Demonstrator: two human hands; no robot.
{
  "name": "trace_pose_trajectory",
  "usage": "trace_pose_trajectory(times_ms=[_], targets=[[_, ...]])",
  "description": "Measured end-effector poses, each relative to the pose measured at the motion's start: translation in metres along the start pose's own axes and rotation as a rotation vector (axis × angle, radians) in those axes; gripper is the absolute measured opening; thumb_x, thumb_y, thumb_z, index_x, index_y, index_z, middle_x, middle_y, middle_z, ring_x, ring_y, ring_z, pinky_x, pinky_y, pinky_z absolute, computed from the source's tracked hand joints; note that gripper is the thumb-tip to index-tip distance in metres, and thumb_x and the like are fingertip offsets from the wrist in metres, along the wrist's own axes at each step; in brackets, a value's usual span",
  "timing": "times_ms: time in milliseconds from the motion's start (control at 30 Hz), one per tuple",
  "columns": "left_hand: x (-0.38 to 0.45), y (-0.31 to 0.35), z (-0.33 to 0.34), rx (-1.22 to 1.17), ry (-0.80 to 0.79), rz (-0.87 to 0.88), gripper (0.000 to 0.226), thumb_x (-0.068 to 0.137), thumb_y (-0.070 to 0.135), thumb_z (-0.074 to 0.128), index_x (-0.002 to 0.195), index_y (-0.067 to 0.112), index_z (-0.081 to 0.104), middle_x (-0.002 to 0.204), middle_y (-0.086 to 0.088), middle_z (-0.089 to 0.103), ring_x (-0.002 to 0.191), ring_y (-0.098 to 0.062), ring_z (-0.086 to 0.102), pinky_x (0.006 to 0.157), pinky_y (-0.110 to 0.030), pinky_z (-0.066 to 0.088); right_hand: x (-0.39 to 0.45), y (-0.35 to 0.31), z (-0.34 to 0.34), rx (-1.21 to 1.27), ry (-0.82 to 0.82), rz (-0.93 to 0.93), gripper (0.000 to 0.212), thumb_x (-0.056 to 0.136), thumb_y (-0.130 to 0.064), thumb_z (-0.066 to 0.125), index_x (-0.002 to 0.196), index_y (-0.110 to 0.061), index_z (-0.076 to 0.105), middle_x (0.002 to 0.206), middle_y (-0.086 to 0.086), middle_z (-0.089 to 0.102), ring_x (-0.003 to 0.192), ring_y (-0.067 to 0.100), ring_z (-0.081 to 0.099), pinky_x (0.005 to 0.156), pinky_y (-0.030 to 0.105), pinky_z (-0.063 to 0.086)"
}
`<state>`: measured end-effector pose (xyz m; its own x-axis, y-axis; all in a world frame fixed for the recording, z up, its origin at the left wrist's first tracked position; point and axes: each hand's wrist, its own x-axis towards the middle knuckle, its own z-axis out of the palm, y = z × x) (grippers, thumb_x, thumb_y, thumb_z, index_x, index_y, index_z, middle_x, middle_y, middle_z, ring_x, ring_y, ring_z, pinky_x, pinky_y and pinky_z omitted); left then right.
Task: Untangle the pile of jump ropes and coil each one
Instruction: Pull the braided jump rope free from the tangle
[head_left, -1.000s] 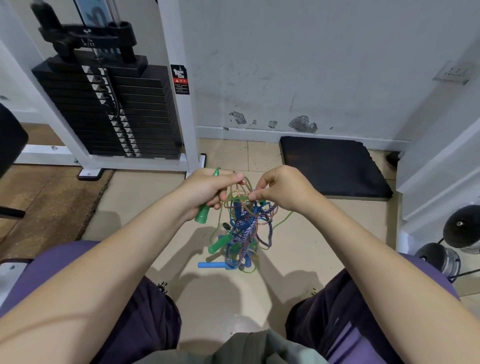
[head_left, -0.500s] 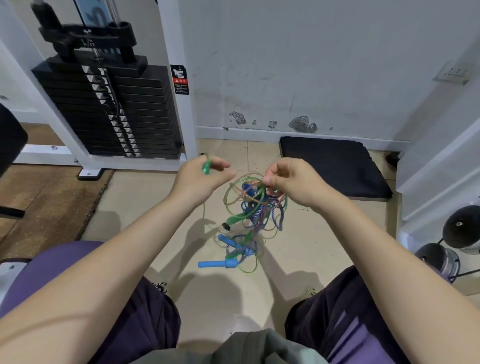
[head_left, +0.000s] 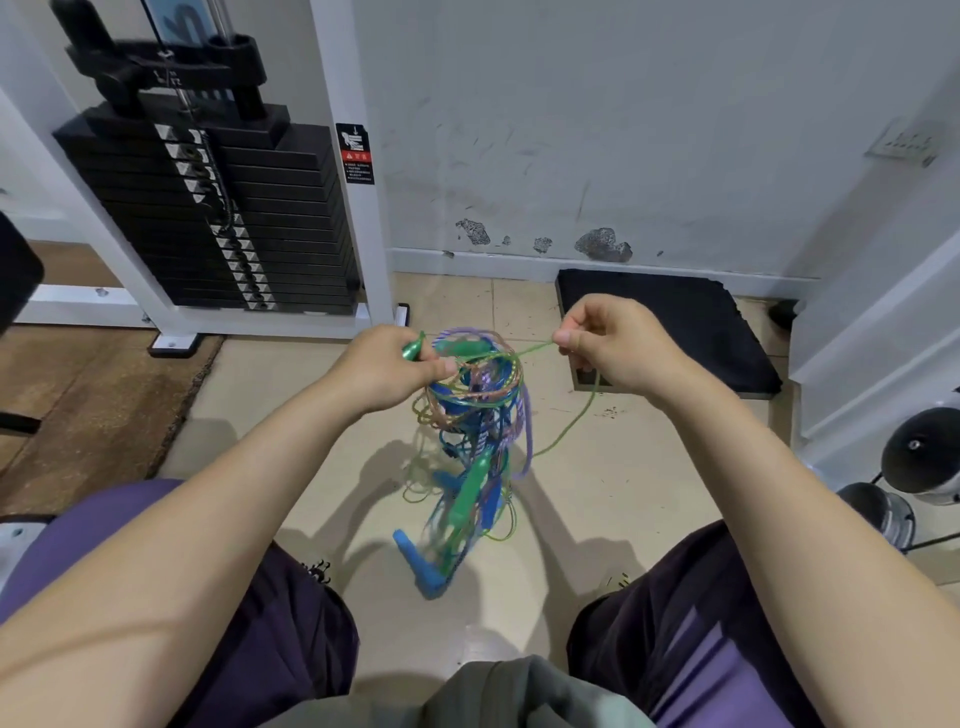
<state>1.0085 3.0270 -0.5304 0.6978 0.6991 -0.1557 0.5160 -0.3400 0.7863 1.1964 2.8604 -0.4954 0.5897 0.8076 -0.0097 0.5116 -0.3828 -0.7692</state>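
Left hand (head_left: 387, 370) curled round a green handle (head_left: 414, 347), thumb pressed along the top of the tangle (head_left: 470, 415), tip of the handle poking out above the knuckles. Right hand (head_left: 615, 343) raised a little higher and well apart to the right, thumb and forefinger pinching a thin green cord (head_left: 535, 349), other fingers folded in. Cord drawn taut from that pinch down-left into the tangle's top; a second stretch drooping from under the right hand, curving down and back toward the knot's lower part.

Tangle hanging in the air between the hands, above the tiled floor (head_left: 322, 415), between the knees. Looped at the top: green, pinkish-orange and purple-patterned strands wound round one another, with blue showing inside. Lower down, a second green handle (head_left: 470, 486) dangling nearly upright among blue cords. At the bottom, a blue handle (head_left: 415, 558) tilted, lowest of all; whether touching the floor cannot be told. Lower part blurred, so single ropes not traceable there.

Behind, a black weight stack (head_left: 218, 218) in a white frame at left, against a scuffed white wall. Black mat (head_left: 670, 312) on the floor beyond the right hand. Brown carpet at far left. Dumbbells (head_left: 914, 467) at the right edge.
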Motion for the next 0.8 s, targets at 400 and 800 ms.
trace_pose_trajectory(times_ms=[400, 800], targets=[[-0.015, 0.012, 0.014, -0.296, -0.046, 0.116, 0.014, 0.087, 0.023, 0.076, 0.076, 0.015, 0.070, 0.071, -0.008, 0.075, 0.055, -0.014, 0.052, 0.056, -0.022, 0.039, -0.009, -0.010, 0.029, 0.008, -0.210, -0.026, 0.020, 0.082, -0.030, 0.078, 0.087, -0.016, 0.065, 0.042, -0.012, 0.042, 0.037, 0.003, 0.034, 0.039, 0.014, 0.024], [-0.013, 0.008, 0.008, -0.485, -0.149, 0.104, 0.013, 0.085, 0.021, 0.077, 0.083, 0.009, 0.070, 0.069, -0.005, 0.071, 0.047, -0.014, 0.040, 0.045, -0.020, 0.030, -0.008, -0.003, 0.033, 0.151, -0.256, 0.090, 0.017, 0.081, -0.015, 0.079, 0.089, -0.011, 0.064, 0.085, 0.004, 0.061, 0.071, 0.017, 0.056, 0.066, 0.035, 0.051]])
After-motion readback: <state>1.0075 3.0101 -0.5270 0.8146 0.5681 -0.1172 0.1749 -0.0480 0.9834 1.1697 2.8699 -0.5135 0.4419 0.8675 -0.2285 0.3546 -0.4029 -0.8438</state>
